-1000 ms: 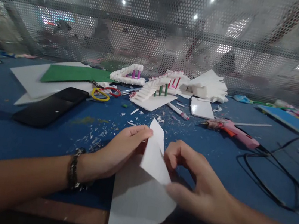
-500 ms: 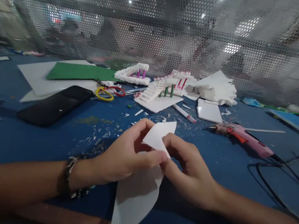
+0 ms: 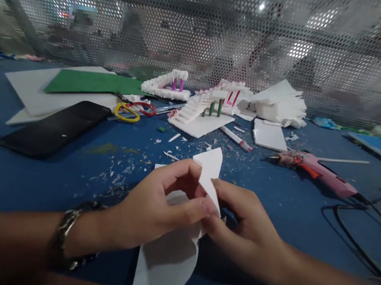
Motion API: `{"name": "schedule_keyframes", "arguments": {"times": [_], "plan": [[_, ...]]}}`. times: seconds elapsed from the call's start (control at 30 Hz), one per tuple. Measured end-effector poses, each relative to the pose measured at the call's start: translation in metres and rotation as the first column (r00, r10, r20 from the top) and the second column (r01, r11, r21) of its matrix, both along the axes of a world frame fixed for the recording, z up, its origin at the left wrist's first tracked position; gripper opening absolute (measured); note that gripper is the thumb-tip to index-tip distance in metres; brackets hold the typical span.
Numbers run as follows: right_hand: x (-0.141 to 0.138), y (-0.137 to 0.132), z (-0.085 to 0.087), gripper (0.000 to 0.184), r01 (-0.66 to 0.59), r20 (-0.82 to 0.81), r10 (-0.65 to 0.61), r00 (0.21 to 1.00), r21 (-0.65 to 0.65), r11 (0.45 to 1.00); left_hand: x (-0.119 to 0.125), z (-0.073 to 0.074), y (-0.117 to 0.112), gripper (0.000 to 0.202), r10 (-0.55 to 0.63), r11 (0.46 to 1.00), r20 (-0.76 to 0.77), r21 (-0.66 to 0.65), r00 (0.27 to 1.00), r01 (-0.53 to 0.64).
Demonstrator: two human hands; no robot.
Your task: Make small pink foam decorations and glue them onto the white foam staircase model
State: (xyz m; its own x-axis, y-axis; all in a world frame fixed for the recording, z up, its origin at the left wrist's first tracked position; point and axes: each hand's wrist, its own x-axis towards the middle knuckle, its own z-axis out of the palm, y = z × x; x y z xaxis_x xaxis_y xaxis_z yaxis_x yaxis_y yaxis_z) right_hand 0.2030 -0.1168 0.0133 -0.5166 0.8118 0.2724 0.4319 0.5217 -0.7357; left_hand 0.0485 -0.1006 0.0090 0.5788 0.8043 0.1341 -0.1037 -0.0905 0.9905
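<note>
Both hands grip one sheet of white paper (image 3: 167,266), bent and curling, near the table's front edge. My left hand (image 3: 162,205) pinches it from the left, thumb and forefinger closed on the folded upper part. From the right, my right hand (image 3: 245,228) pinches the same fold, its thumb tip meeting the left thumb. The top corner of the paper sticks up above the fingers, and its lower part hangs down below the left hand. The fingertips behind the paper are hidden.
Beyond my hands stand small white stair models (image 3: 199,110). A pink glue gun (image 3: 329,176) with a black cable lies right. Left are a black phone (image 3: 59,126), scissors (image 3: 128,114) and green sheet (image 3: 94,85). Scraps litter the blue table; a perforated metal screen (image 3: 208,29) stands behind.
The paper's upper flap has tilted and bent further over between the fingers. Both hands keep their pinch and sit slightly lower in view. The camera view has shifted a little.
</note>
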Motion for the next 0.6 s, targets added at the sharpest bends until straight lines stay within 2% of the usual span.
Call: {"name": "schedule_keyframes", "arguments": {"times": [0.17, 0.3, 0.37, 0.6], "plan": [[-0.0006, -0.0004, -0.0005, 0.013, -0.02, 0.054, 0.02, 0.998, 0.004, 1.0, 0.0015, 0.001, -0.0002, 0.004, 0.048, 0.997, -0.021, 0.055, 0.999, -0.046], [-0.0013, 0.0001, 0.0001, 0.009, -0.048, 0.098, 0.049, 0.994, -0.006, 0.999, 0.0034, 0.0014, 0.0005, 0.011, 0.086, 0.991, -0.045, 0.103, 0.995, -0.081], [-0.001, -0.0004, 0.0014, 0.011, -0.048, 0.098, 0.048, 0.994, -0.009, 0.999, 0.0037, 0.0017, 0.0007, 0.008, 0.074, 0.993, -0.043, 0.099, 0.996, -0.069], [0.0028, -0.0021, 0.0068, 0.014, 0.028, -0.098, -0.029, 0.995, -0.012, 1.0, 0.0041, 0.0015, 0.0019, 0.012, 0.082, 0.994, -0.06, 0.08, 0.995, -0.077]]}}
